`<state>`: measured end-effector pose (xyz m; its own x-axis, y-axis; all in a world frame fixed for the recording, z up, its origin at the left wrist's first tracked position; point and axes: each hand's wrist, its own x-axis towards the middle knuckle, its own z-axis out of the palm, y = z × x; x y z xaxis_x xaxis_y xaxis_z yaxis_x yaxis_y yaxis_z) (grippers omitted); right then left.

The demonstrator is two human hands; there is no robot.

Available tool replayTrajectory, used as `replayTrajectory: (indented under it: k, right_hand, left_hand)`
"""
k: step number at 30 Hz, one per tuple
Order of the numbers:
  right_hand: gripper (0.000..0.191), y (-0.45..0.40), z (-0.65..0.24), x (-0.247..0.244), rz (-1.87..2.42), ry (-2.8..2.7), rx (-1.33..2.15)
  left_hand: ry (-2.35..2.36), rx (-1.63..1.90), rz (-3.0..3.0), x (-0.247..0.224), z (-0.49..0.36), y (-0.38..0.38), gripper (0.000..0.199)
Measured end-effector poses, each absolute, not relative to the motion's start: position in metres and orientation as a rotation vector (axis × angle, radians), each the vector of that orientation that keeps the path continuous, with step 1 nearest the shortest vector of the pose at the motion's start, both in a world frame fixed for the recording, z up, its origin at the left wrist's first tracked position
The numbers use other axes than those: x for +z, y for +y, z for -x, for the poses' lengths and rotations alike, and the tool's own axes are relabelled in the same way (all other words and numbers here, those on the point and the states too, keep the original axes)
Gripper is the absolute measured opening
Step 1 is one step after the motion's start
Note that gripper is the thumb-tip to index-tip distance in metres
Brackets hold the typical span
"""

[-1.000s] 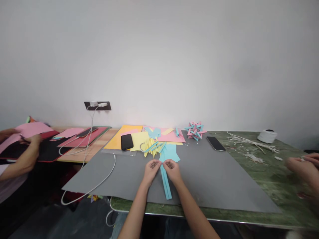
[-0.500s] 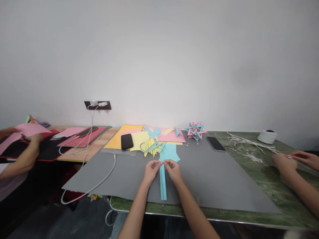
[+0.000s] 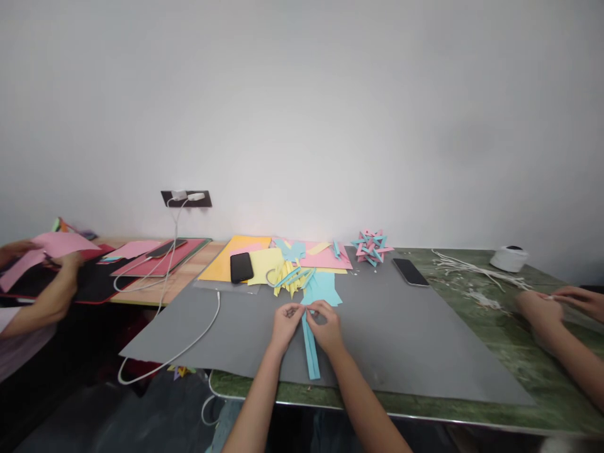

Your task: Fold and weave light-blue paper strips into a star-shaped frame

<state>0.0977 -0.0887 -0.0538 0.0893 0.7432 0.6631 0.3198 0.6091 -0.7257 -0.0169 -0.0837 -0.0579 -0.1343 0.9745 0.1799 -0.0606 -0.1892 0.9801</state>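
Note:
A blue paper strip [image 3: 311, 355] with a lengthwise crease lies over the grey sheet [image 3: 406, 346], its near end pointing toward me and a little right. My left hand [image 3: 287, 319] pinches the strip's far end from the left. From the other side my right hand [image 3: 324, 321] pinches the same end, fingertips close to the left ones. Just beyond my fingers lies a larger piece of blue paper [image 3: 323, 288]. Beside it is a pile of folded yellow strips [image 3: 287, 280] with some blue ones on top.
A black phone [image 3: 241, 268] rests on yellow and orange paper. Farther right are a pink-and-blue paper star ball [image 3: 372, 246], another phone [image 3: 410, 272] and white cords [image 3: 476, 267]. A white cable [image 3: 193, 343] crosses the left. Co-workers' hands are busy at both sides, one with pink paper [image 3: 63, 244].
The strip's near end has swung slightly to the right, so it now lies at a slant. Both hands keep pinching its far end. The view has shifted slightly.

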Motion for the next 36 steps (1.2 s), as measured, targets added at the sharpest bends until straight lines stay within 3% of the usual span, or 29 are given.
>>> replayTrajectory:
  k: [10,22,36]
  right_hand:
    - [0.017,-0.086,-0.099,-0.059,0.986,-1.588,0.343]
    - [0.018,-0.075,-0.105,-0.061,0.983,-1.379,0.787]
    - [0.026,-0.070,-0.105,-0.070,1.016,-1.259,0.877]
  left_hand:
    - [1.137,1.427,-1.205,-0.049,0.016,-0.088,0.023]
    - [1.188,1.454,-1.198,-0.052,0.016,-0.086,0.024]
    - [1.155,1.390,-1.203,-0.055,0.015,-0.084,0.026]
